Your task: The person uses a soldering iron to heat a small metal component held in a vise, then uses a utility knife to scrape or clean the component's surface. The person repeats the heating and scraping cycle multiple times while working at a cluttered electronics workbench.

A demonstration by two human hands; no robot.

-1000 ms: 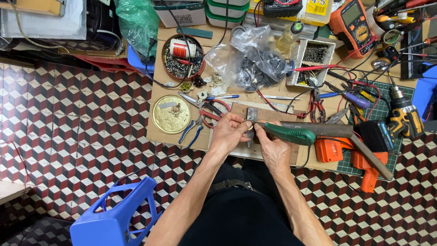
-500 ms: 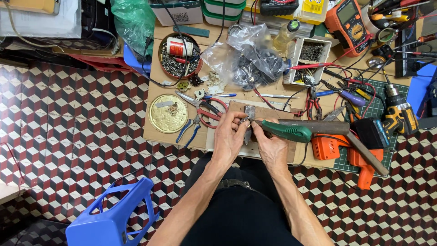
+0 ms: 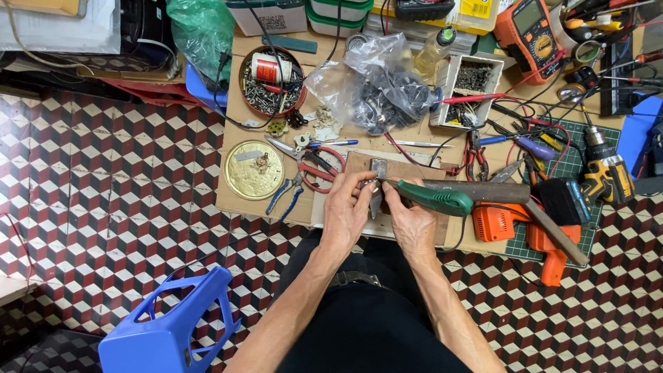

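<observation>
1. Nearest the camera, the person's dark-clothed lap sits over a floor of red, white and black cube-pattern tiles, with a blue plastic stool (image 3: 169,330) tipped over to the left.
2. Both forearms reach forward to the near edge of the low wooden worktop (image 3: 238,204).
3. The left hand (image 3: 347,211) has its fingers curled and pinched on a small grey metal part (image 3: 375,198), which sits between the two hands, just over a brown board (image 3: 407,170) lying on the worktop.
4. The right hand (image 3: 413,220) is closed around a green-handled screwdriver (image 3: 434,199); its tip points left and meets the metal part, and the handle sticks out to the right.
5. Just left of the hands lie red-handled scissors (image 3: 314,168) and blue-handled pliers (image 3: 286,195), and beyond them a round gold tin lid (image 3: 253,170).
6. To the right, near the screwdriver handle, are a long brown bar (image 3: 483,190), an orange power tool (image 3: 521,231) on a green cutting mat (image 3: 572,159), and a yellow and black cordless drill (image 3: 606,173).
7. Farther back stand a round tin of screws (image 3: 271,81), a crumpled clear plastic bag of dark parts (image 3: 380,90), and a small white box of screws (image 3: 473,77).
8. At the far edge are an orange multimeter (image 3: 535,29) and a green plastic bag (image 3: 204,31).
</observation>
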